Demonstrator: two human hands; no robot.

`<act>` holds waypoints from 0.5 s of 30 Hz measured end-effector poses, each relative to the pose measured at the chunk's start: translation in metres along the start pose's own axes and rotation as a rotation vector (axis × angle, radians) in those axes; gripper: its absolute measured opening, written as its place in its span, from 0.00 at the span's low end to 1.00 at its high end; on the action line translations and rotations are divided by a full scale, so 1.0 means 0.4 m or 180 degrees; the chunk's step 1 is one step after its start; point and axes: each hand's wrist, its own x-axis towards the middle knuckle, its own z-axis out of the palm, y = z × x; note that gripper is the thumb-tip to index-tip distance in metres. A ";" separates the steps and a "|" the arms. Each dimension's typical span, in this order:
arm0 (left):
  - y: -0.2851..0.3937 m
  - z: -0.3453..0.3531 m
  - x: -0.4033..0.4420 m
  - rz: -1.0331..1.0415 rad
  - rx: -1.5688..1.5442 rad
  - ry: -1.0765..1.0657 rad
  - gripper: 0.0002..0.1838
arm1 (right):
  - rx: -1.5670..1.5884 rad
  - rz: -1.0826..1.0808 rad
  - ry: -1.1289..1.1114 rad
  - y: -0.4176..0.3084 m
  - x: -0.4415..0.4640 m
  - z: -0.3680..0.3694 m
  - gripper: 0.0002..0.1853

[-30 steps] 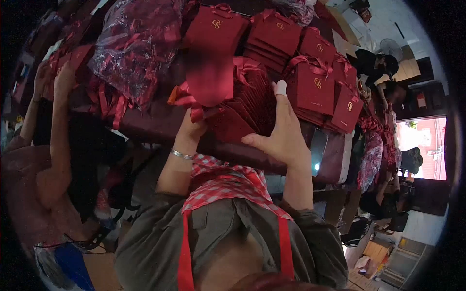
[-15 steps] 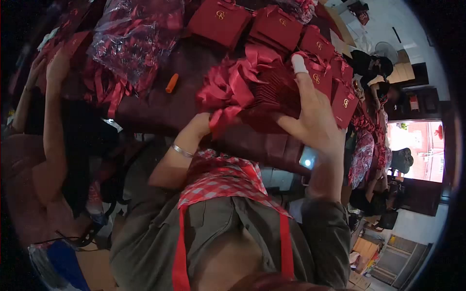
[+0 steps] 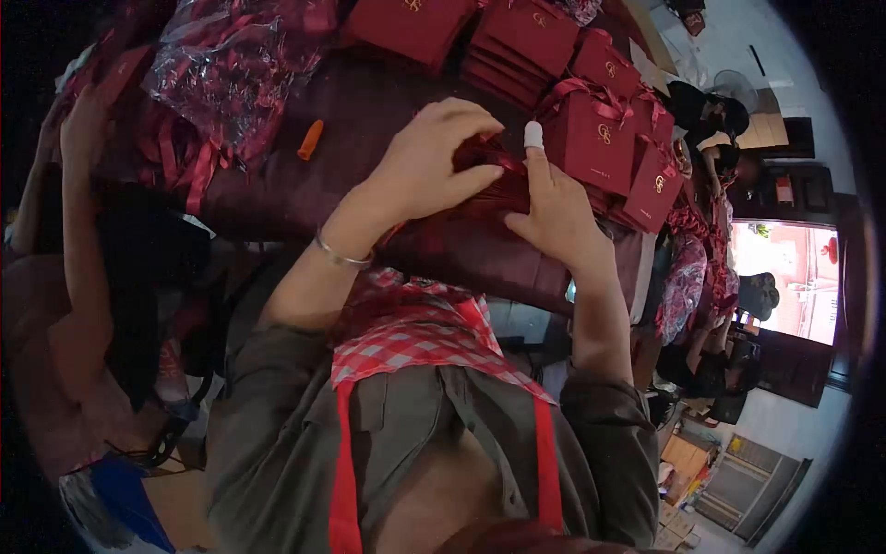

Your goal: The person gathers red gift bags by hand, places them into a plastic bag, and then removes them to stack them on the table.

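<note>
A dark red bundle of paper bags (image 3: 494, 189), its folded edges packed together, lies at the table's near edge, largely covered by my hands. My left hand (image 3: 420, 162), with a silver bangle on its wrist, curls around the bundle, fingers over the far side and thumb on the near side. At the bundle's right end is my right hand (image 3: 565, 217), thumb and index finger spread apart. A white cover (image 3: 533, 135) wraps that index fingertip. Whether the right palm presses the bundle is hidden.
Stacked red gift bags (image 3: 600, 138) with gold lettering and ribbon handles stand to the right and behind. An orange cutter-like object (image 3: 311, 139) lies left on the dark red table (image 3: 369, 102). Further left are a clear plastic bag of ribbons (image 3: 226, 78) and another person's arm (image 3: 83, 203).
My left hand has moved up and over the bundle, which hid it before. The loose pink-red ribbons that fanned out over it are now mostly out of sight. My right hand has shifted slightly left.
</note>
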 end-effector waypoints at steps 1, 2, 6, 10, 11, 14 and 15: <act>0.004 0.026 0.015 -0.0062 0.0044 -0.0132 0.16 | 0.0033 -0.0084 0.0085 0.004 0.000 0.002 0.56; -0.023 0.049 0.034 0.0054 0.0047 -0.0349 0.11 | 0.0020 -0.0086 0.0070 0.005 0.000 0.000 0.56; -0.041 0.063 0.046 -0.0754 -0.0792 -0.0530 0.09 | 0.0024 -0.0103 0.0177 -0.002 0.007 -0.008 0.54; -0.084 0.071 0.011 -0.1732 -0.2463 0.0982 0.06 | 0.0078 0.0096 0.0019 0.006 0.011 -0.003 0.56; -0.102 0.062 -0.005 -0.2194 -0.3048 0.1258 0.05 | 0.0088 0.0076 0.0017 0.007 0.012 -0.002 0.56; -0.148 0.055 -0.031 -0.2244 -0.2333 0.1861 0.05 | 0.0117 -0.0061 0.0118 0.012 0.011 0.002 0.50; -0.159 0.055 -0.033 -0.1950 -0.1694 0.2340 0.07 | 0.0079 -0.0329 0.0273 0.015 0.012 0.004 0.46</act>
